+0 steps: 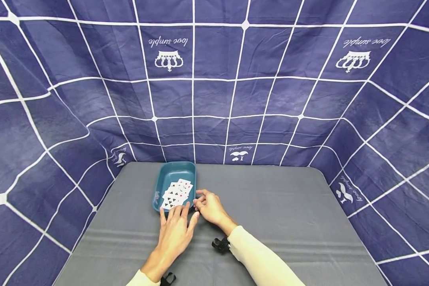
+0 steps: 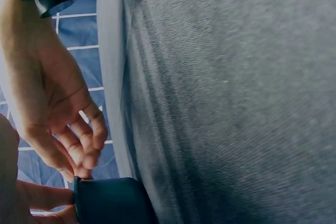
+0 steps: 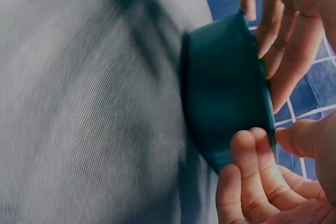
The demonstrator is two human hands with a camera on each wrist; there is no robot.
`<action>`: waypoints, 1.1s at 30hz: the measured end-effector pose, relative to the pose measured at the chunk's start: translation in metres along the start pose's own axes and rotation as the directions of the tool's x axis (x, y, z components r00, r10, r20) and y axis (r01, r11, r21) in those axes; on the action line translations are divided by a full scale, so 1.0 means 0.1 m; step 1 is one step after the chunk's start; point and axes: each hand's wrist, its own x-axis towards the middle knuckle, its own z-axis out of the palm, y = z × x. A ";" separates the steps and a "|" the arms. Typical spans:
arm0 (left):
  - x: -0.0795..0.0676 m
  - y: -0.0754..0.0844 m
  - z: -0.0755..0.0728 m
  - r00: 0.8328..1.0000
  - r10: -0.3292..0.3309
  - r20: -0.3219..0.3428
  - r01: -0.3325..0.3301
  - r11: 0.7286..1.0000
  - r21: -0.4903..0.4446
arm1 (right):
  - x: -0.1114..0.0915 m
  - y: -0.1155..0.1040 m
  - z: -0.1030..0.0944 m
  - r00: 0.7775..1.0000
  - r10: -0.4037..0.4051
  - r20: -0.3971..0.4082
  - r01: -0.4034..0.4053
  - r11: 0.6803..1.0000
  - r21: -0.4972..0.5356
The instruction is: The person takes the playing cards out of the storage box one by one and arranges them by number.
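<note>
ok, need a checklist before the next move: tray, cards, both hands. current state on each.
1. Tray upright on the grey table: ok, open side up.
2. Cards inside the tray: ok, those in view lie within the rim.
3. Cards squared up: not ok, spread and overlapping.
4. Card count: cannot tell, overlaps hide some.
5. Left hand on the tray: ok, fingers at the near rim.
6. Right hand on the tray: ok, holding the near right corner.

"love simple" (image 1: pixel 168 42) on cloth (image 1: pixel 214 97), clubs (image 1: pixel 169 200) on cards (image 1: pixel 178 193)
</note>
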 end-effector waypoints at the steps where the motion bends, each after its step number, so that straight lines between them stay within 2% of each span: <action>1: 0.00 0.00 0.00 1.000 0.003 -0.016 -0.003 1.000 -0.001 | 0.00 0.00 0.01 1.000 0.011 -0.002 -0.010 0.999 0.046; 6: -0.02 -0.07 0.05 0.994 0.011 -0.113 -0.014 1.000 -0.019 | -0.03 0.03 0.02 0.997 0.082 0.009 -0.081 0.958 0.274; 10: 0.01 -0.21 0.06 0.980 0.024 -0.197 -0.033 0.999 -0.040 | -0.12 0.06 -0.02 0.994 0.104 0.017 -0.104 0.943 0.316; 13: 0.05 -0.35 0.05 0.977 0.027 -0.210 -0.046 0.995 -0.088 | -0.19 0.08 -0.07 0.993 0.120 0.023 -0.121 0.938 0.324; 18: 0.10 -0.53 0.02 0.993 -0.019 -0.116 -0.012 0.964 -0.265 | -0.30 0.11 -0.21 0.984 0.165 0.064 -0.177 0.908 0.381; 21: 0.09 -0.58 -0.01 0.999 -0.033 -0.042 0.017 0.943 -0.332 | -0.38 0.12 -0.29 0.978 0.185 0.099 -0.210 0.888 0.410; 26: 0.08 -0.60 -0.07 0.996 -0.048 0.072 0.071 0.928 -0.365 | -0.53 0.13 -0.39 0.968 0.210 0.137 -0.250 0.864 0.437; 33: 0.07 -0.55 -0.08 0.978 -0.033 0.204 0.110 0.918 -0.380 | -0.76 0.19 -0.57 0.958 0.235 0.167 -0.285 0.859 0.425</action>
